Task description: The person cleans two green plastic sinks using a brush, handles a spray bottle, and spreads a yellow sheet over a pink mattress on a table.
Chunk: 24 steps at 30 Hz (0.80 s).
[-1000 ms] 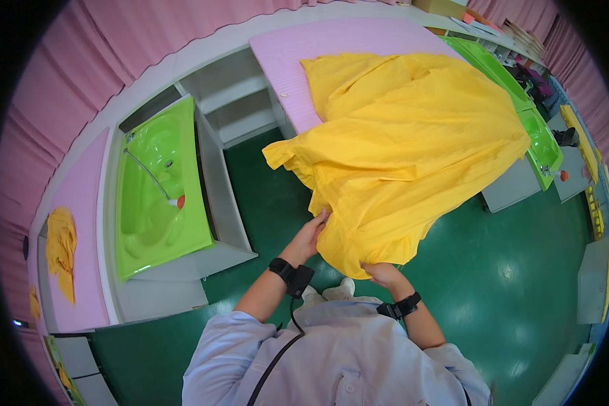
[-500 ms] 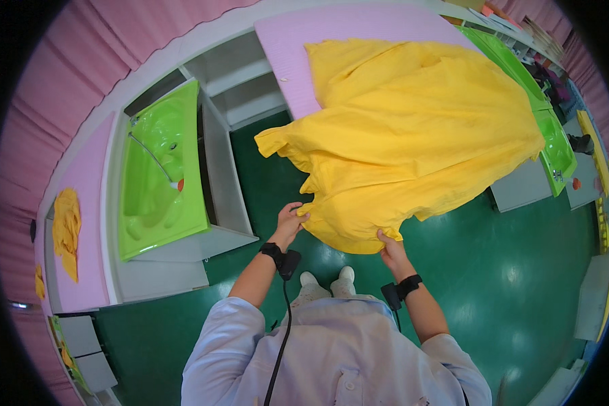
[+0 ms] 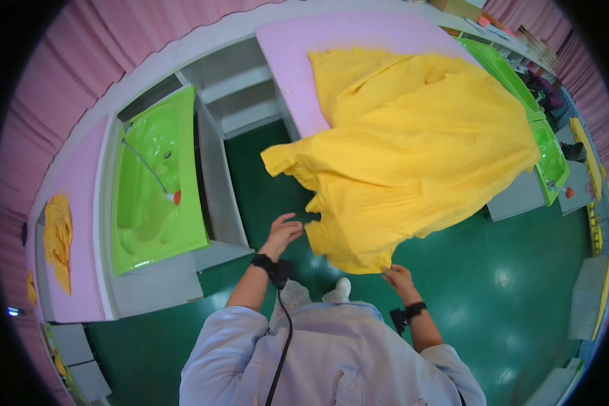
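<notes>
A large yellow cloth garment (image 3: 413,149) lies spread over the pink padded top (image 3: 284,57), its near edge hanging off toward me. What looks like a sleeve or loose flap sticks out at its left. My right hand (image 3: 402,282) pinches the near bottom corner between thumb and fingers and draws it toward me. Just left of the hanging edge is my left hand (image 3: 282,235). Its fingers are apart and a small gap separates them from the cloth. Both wrists carry black strapped devices.
To the left stands a green basin (image 3: 159,169) with a hose and shower head, set in a grey cabinet (image 3: 223,183). Another yellow cloth (image 3: 59,237) rests on a pink pad at far left. A second green basin (image 3: 551,155) is at right. Below lies green floor (image 3: 480,291).
My left hand has let go of the garment's edge and moved slightly left. My right hand has come nearer to me, pulling its corner of the cloth along.
</notes>
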Tool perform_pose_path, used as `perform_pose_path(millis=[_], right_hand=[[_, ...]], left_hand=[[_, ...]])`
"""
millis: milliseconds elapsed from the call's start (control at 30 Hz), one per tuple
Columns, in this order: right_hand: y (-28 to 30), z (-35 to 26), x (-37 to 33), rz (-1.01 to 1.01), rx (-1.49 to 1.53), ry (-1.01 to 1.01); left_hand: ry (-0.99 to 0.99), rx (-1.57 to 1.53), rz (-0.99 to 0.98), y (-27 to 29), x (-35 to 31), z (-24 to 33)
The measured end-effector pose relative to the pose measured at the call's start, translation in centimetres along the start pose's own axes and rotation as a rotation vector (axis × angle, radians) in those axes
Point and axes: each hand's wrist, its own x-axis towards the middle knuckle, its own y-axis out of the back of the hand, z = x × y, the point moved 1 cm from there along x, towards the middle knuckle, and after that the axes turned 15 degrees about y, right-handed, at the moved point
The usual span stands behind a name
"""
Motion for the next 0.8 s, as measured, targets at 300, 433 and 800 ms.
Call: perform_pose_path(millis=[300,433,800], right_hand=[[-6.2,-15.5,-5.7,0.293,-0.662,0.874],[-13.3,-22.9,-6.0,0.263,-0.913,1.1],[-27.3,-31.6,-0.6,0.135,-0.881,1.057]], left_hand=[[-0.382,0.246,-0.016,8.3,-0.2,22.9],[-0.435,0.398,-0.071,7.6,3.3,28.7],[-0.6,0.85,-0.187,-1.4,18.6,41.0]])
